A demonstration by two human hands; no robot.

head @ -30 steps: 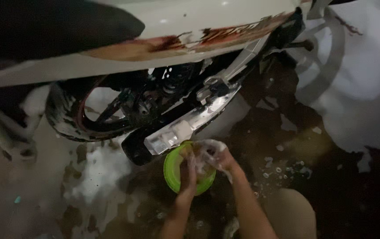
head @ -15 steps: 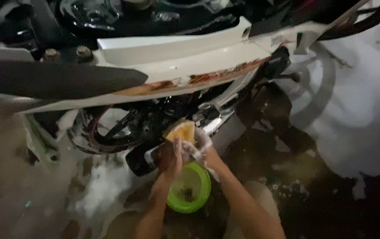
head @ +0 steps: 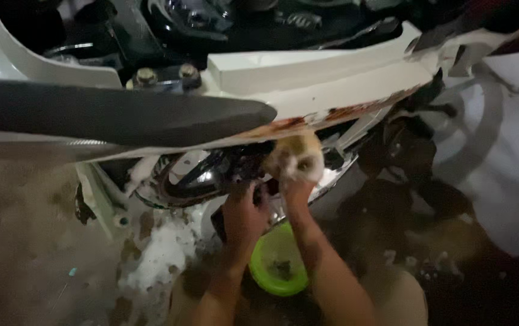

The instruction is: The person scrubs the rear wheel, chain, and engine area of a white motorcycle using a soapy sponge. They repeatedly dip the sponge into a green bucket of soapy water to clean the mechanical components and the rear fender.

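Right hand (head: 295,190): raised against the underside of the motorcycle, fingers closed around a soapy yellowish sponge (head: 295,158)
Sponge: pressed to the lower edge of the white body panel (head: 332,90), just above the right hand, covered in foam and motion-blurred
Left hand (head: 244,214): beside the right hand, fingers curled on dark engine parts; whether it grips anything cannot be told
Engine area (head: 205,175): dark, shiny metal directly ahead of the left hand, wet with suds
Green bowl (head: 277,262): on the floor below and between the two forearms, holding dark liquid
Black seat (head: 120,118): long dark shape above and to the left of both hands
Foam patch (head: 163,253): white suds on the wet floor, left of the left forearm
Wheel (head: 477,133): spoked, well to the right of the right hand
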